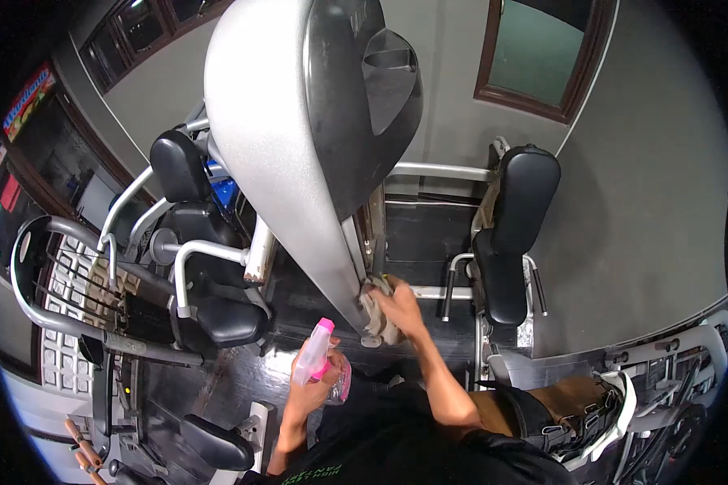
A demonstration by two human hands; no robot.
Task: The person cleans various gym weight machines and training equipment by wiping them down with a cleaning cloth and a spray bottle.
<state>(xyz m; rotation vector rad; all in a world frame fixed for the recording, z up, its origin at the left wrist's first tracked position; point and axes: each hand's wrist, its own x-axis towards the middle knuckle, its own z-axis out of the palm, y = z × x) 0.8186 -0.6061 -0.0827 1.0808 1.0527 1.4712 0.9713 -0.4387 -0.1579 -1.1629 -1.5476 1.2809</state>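
A clear spray bottle with a pink nozzle [316, 360] is gripped in my left hand [309, 394], the fingers wrapped around its neck. My right hand [396, 305] presses a crumpled greyish cloth [378, 319] against the lower edge of a tall silver-and-black gym machine housing [275, 121]. Part of the cloth hangs below the fingers. Both hands are in front of my body, the left one lower and apart from the machine.
To the right stands a black padded seat [505, 279] with side handles. Another machine seat [226, 319] with white bars is on the left. A padded bench [217, 442] sits at lower left, and a brown-and-black bag [542, 416] lies at lower right.
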